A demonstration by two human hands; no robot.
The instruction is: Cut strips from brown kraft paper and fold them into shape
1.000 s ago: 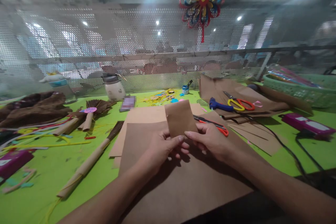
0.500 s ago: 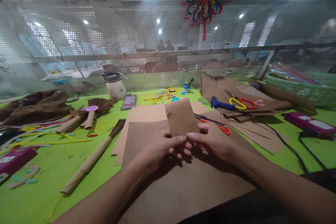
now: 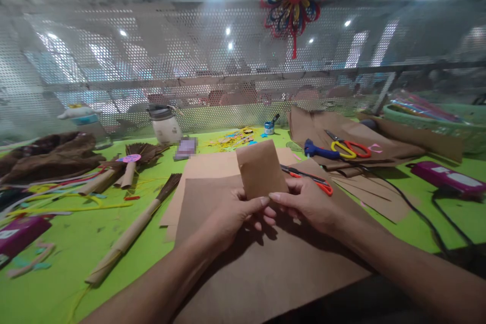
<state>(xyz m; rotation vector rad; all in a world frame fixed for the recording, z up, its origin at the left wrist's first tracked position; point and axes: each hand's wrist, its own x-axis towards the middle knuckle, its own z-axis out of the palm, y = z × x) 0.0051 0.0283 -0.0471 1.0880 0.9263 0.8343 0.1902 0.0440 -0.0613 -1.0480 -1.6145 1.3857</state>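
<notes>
Pinching a small brown paper piece [image 3: 261, 169] at its lower edge, left hand [image 3: 243, 211] and right hand [image 3: 309, 203] seem at a holding-and-shaping step, paper rising above the grip, larger sheet [image 3: 273, 273] beneath, any next move probably wanting light, even thumb pressure.

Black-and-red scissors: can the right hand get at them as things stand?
Probably yes: the black-and-red scissors lie just beyond the right hand, with nothing seen lying on them, but that hand is pinching the small brown paper.

Matt, smooth brown paper piece [image 3: 261, 169]; glossy plastic scissor handles [image 3: 357, 149].
</notes>
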